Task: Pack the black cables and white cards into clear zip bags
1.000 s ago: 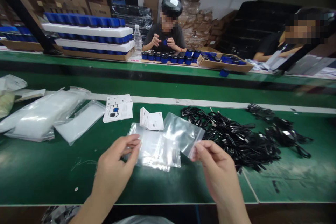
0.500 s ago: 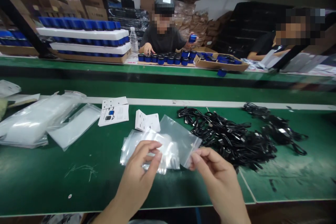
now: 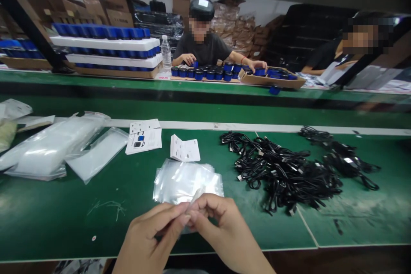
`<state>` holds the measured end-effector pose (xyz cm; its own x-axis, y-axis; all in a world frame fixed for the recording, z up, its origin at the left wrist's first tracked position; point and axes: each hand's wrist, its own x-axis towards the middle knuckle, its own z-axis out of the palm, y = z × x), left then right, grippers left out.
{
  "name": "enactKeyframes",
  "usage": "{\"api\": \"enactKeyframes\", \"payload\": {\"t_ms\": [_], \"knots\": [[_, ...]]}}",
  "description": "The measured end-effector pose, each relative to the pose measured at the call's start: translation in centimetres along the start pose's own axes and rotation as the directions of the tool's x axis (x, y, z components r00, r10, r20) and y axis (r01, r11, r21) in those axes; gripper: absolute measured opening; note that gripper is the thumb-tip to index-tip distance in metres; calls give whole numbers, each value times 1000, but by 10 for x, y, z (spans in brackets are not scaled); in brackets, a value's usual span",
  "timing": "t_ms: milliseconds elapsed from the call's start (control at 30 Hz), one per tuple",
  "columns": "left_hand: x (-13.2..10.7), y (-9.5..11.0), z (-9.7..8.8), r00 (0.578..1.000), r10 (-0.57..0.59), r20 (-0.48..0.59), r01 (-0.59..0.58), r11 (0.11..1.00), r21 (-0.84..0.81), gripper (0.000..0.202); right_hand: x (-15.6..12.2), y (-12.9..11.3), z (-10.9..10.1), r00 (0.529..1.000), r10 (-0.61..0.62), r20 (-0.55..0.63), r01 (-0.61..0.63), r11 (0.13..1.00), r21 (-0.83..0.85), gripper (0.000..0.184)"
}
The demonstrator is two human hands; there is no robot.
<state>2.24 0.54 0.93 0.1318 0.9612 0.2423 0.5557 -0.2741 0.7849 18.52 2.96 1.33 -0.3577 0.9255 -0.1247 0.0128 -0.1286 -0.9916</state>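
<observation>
My left hand (image 3: 157,231) and my right hand (image 3: 218,222) meet at the near side of the green table, fingertips pinching one clear zip-lock bag (image 3: 196,195) between them. Most of that bag is hidden behind my fingers. Just beyond them lies a loose stack of clear plastic bags (image 3: 183,177). A folded white leaflet (image 3: 185,150) sits behind the stack, and printed leaflets (image 3: 144,140) lie to its left. To the right of my hands spreads a heap of black cables (image 3: 282,171).
Large packs of plastic bags (image 3: 61,145) lie at the left. More black cables (image 3: 349,158) are at the far right. Across the bench a co-worker (image 3: 205,47) handles blue-and-black round items (image 3: 208,73); trays of blue items (image 3: 105,47) and a water bottle (image 3: 165,53) stand nearby.
My right hand has brought the zip-lock bag left and toward me. My left hand has closed on it too. The co-worker's hand has moved down to the box of blue items.
</observation>
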Motion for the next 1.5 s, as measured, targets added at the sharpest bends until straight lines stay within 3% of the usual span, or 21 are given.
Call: {"api": "enactKeyframes", "payload": {"t_ms": [167, 333, 433, 533, 600, 733, 900, 1133, 1267, 1367, 1500], "knots": [[-4, -3, 0, 994, -102, 30, 103, 994, -44, 19, 0, 2, 3, 1000, 14, 7, -14, 1000, -4, 16], [-5, -1, 1, 970, -241, 32, 243, 965, -103, 20, -2, 1, 8, 994, -105, -7, 100, 964, -246, 11], [-3, 1, -2, 994, -83, 72, 78, 994, 72, 18, -4, 0, 9, 977, -213, 21, 203, 894, -400, 14], [0, 3, -2, 996, 36, 78, -54, 968, 244, 28, -8, 0, 7, 967, -252, 36, 236, 836, -495, 15], [0, 5, 0, 997, 25, 77, -43, 970, 241, 30, -12, 3, 7, 955, -294, 33, 257, 772, -582, 14], [-1, 5, 6, 996, 14, 86, -27, 989, 148, 28, -20, 18, 13, 901, -429, 62, 346, 628, -697, 38], [-4, 1, 10, 996, 44, 80, -53, 992, 110, 25, -22, 33, 23, 835, -550, 15, 378, 554, -742, 52], [-11, -13, 10, 990, 142, 10, -141, 971, 195, 24, -16, 21, 28, 850, -527, 27, 305, 449, -840, 24], [-17, -23, 8, 987, 136, -89, -113, 967, 227, 20, -4, 17, 29, 848, -530, -17, 208, 362, -909, 26], [-20, -26, 6, 980, 89, -175, -51, 976, 210, 18, 8, 20, 27, 848, -512, -133, 109, 414, -904, 23], [-21, -27, 2, 973, 8, -230, 24, 990, 138, 20, 16, 13, 25, 905, -387, -179, 32, 480, -877, 20]]}}
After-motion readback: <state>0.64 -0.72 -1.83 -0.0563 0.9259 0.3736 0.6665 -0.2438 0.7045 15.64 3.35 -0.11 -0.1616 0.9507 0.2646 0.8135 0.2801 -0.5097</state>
